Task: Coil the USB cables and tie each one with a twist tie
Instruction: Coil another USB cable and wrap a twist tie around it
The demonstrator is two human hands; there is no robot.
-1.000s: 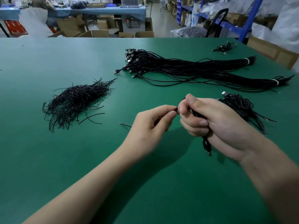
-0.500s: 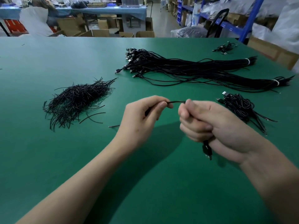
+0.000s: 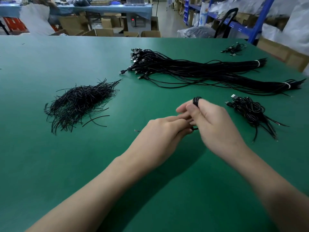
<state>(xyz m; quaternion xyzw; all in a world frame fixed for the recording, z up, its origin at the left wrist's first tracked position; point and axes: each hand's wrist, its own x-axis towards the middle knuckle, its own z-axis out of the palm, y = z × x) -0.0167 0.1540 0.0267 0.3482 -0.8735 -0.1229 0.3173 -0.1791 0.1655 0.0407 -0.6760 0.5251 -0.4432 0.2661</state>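
Your right hand (image 3: 215, 124) grips coiled cable (image 3: 197, 100); your left hand (image 3: 160, 133) pinches, seemingly, twist tie (image 3: 194, 129) above bench (image 3: 83, 164).

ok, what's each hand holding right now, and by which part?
Right hand grips the coiled USB cable round its middle; one looped end sticks out on top. Left hand touches it from below; what it pinches is hidden.

**Mostly hidden between the two hands**

The coiled cable (image 3: 197, 100) is largely buried in the right hand (image 3: 215, 124), with only a few loops poking out. Fingertips of the left hand (image 3: 158, 134) vanish behind it; what they pinch, if anything, I cannot tell. Both forearms run off the bottom edge.
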